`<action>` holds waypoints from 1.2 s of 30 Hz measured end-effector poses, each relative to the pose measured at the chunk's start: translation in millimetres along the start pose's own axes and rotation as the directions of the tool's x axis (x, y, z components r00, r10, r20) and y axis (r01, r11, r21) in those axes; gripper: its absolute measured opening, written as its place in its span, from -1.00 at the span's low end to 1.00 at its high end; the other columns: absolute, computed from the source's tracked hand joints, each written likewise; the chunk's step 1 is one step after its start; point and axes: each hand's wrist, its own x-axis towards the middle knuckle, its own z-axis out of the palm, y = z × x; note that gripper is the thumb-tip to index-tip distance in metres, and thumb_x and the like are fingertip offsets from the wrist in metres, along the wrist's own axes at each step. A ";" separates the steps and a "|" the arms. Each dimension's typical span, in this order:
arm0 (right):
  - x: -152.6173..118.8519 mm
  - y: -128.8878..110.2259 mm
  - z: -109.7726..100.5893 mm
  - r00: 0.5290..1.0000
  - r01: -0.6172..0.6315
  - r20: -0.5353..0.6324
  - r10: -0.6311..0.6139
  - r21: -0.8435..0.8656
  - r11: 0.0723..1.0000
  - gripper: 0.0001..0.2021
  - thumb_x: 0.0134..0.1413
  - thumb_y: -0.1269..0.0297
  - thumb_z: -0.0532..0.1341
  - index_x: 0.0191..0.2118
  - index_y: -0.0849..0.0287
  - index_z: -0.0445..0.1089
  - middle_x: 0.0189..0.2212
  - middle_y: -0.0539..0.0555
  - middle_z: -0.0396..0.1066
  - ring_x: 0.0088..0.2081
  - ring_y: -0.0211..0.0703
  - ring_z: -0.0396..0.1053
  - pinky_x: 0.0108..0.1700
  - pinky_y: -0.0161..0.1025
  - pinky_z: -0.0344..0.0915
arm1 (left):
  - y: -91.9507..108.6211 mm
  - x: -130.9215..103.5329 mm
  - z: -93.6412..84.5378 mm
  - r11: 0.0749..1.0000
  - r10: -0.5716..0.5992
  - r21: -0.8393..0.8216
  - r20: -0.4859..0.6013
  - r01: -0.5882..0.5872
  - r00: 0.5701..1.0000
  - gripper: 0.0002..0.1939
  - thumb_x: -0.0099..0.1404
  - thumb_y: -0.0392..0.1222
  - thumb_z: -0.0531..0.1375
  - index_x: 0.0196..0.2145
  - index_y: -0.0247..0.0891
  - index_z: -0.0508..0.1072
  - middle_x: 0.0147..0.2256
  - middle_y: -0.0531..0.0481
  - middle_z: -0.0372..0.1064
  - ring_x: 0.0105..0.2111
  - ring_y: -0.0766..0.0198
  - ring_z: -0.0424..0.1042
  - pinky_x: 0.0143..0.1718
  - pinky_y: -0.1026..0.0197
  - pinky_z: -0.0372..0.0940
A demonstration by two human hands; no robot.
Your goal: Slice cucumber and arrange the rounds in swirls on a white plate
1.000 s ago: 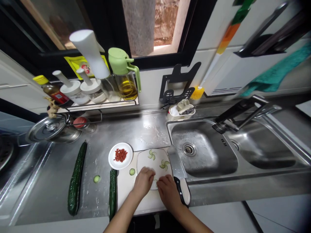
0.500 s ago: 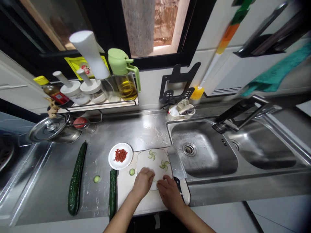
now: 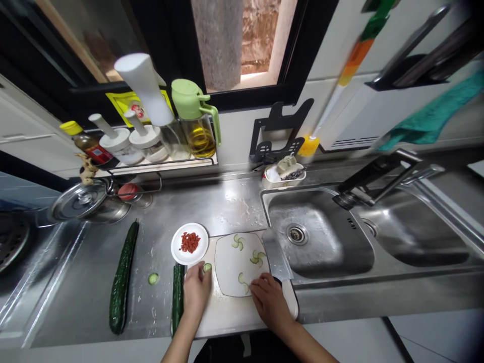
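My left hand (image 3: pixel 197 288) is at the left of the white cutting board (image 3: pixel 215 320), its curled fingers on a small pile of cucumber slices (image 3: pixel 207 267). My right hand (image 3: pixel 270 298) lies over the lower right edge of a white square plate (image 3: pixel 227 257), holding nothing I can see, fingertips beside thin curved cucumber strips (image 3: pixel 242 279). Two pinwheels of cucumber strips, one upper (image 3: pixel 238 242) and one at the right (image 3: pixel 257 257), lie on the plate. A cleaver (image 3: pixel 278 254) rests on the board's right side, its handle mostly hidden by my right hand.
A cut cucumber (image 3: pixel 177 297) lies along the board's left edge, a whole cucumber (image 3: pixel 123 280) farther left. Between them is a single cucumber slice (image 3: pixel 153 278). A round plate of red berries (image 3: pixel 189 242) stands behind the board. The sink (image 3: pixel 321 232) is at the right.
My left hand has moved left from the plate to the cucumber slices on the board. My right hand has stayed near the plate's lower right, and the curved strips there are now uncovered.
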 end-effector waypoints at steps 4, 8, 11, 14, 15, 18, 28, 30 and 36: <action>-0.1 -1.2 0.2 1.000 -0.002 0.025 0.003 -0.018 1.000 -0.82 0.11 0.45 0.12 -0.28 0.09 0.44 -0.30 0.04 0.45 -0.08 -0.05 0.23 -0.10 -0.14 0.18 | -6.2 2.8 -0.7 0.998 -0.055 0.031 0.009 0.054 0.998 -0.65 0.18 -0.04 0.07 -0.20 -0.33 0.46 -0.35 -0.13 0.41 -0.37 0.14 0.39 -0.27 0.11 0.28; 0.1 -2.2 0.1 1.000 0.000 0.025 0.000 -0.018 1.000 -0.83 0.09 0.46 0.13 -0.29 0.10 0.44 -0.29 0.05 0.45 -0.08 -0.05 0.23 -0.10 -0.14 0.18 | -3.4 4.8 -0.7 0.996 -0.093 0.014 0.025 0.093 0.995 -0.75 0.17 -0.05 0.08 -0.34 -0.26 0.45 -0.43 -0.05 0.40 -0.44 0.20 0.37 -0.35 0.19 0.25; 0.4 -2.5 -1.3 1.000 0.001 0.018 -0.001 0.012 1.000 -0.83 0.10 0.47 0.11 -0.28 0.11 0.43 -0.29 0.05 0.44 -0.08 -0.04 0.22 -0.09 -0.13 0.17 | -1.6 5.9 -2.4 0.992 -0.129 0.003 0.035 0.129 0.991 -0.82 0.16 -0.08 0.10 -0.42 -0.22 0.41 -0.48 0.01 0.39 -0.49 0.25 0.35 -0.38 0.25 0.21; 0.6 -2.6 -3.1 1.000 0.002 0.015 -0.002 0.036 0.999 -0.82 0.13 0.46 0.09 -0.29 0.12 0.43 -0.30 0.05 0.44 -0.08 -0.03 0.21 -0.09 -0.12 0.17 | -1.5 7.0 -4.0 0.984 -0.174 -0.023 0.068 0.176 0.982 -0.85 0.18 -0.12 0.09 -0.41 -0.20 0.40 -0.48 0.04 0.42 -0.48 0.28 0.38 -0.38 0.28 0.19; 0.6 -2.6 -3.4 1.000 0.000 0.015 0.000 0.040 0.999 -0.82 0.13 0.46 0.09 -0.30 0.12 0.42 -0.30 0.05 0.44 -0.08 -0.04 0.21 -0.09 -0.13 0.16 | -1.8 7.3 -4.5 0.981 -0.187 -0.025 0.078 0.190 0.979 -0.85 0.19 -0.13 0.08 -0.39 -0.20 0.40 -0.47 0.04 0.43 -0.48 0.28 0.39 -0.38 0.29 0.19; 0.6 -1.7 -2.8 1.000 0.000 0.012 -0.001 0.043 0.999 -0.83 0.12 0.46 0.10 -0.30 0.12 0.42 -0.32 0.04 0.44 -0.08 -0.05 0.21 -0.09 -0.14 0.16 | -3.1 7.9 -6.2 0.981 -0.194 0.001 0.089 0.195 0.977 -0.85 0.21 -0.15 0.07 -0.36 -0.19 0.42 -0.47 0.04 0.46 -0.49 0.29 0.41 -0.38 0.30 0.18; 3.7 -4.3 -5.2 1.000 0.014 -0.011 -0.014 -0.015 1.000 -0.82 0.12 0.47 0.10 -0.32 0.11 0.43 -0.35 0.05 0.43 -0.10 -0.06 0.24 -0.10 -0.15 0.16 | -1.7 8.1 -9.5 0.985 0.099 0.146 -0.018 -0.095 0.995 -0.82 0.21 -0.20 0.04 -0.42 -0.20 0.43 -0.40 -0.06 0.43 -0.36 0.21 0.39 -0.27 0.22 0.23; 5.2 -5.1 -7.1 1.000 0.015 -0.012 -0.015 -0.004 1.000 -0.82 0.11 0.46 0.10 -0.33 0.11 0.43 -0.35 0.05 0.43 -0.11 -0.06 0.24 -0.10 -0.15 0.17 | -2.5 6.9 -10.8 0.996 0.042 0.081 0.001 -0.042 0.999 -0.81 0.20 -0.16 0.04 -0.44 -0.20 0.42 -0.45 -0.01 0.42 -0.44 0.25 0.38 -0.32 0.24 0.24; 16.1 -4.4 -6.4 0.999 -0.041 -0.011 0.043 0.140 0.989 -0.82 0.08 0.45 0.09 -0.34 0.11 0.43 -0.37 0.05 0.44 -0.18 -0.08 0.28 -0.09 -0.11 0.18 | 2.4 5.1 -17.6 0.961 -0.108 -0.239 0.126 0.135 0.986 -0.69 0.12 0.05 0.14 -0.36 -0.24 0.48 -0.52 0.04 0.42 -0.51 0.31 0.35 -0.40 0.30 0.23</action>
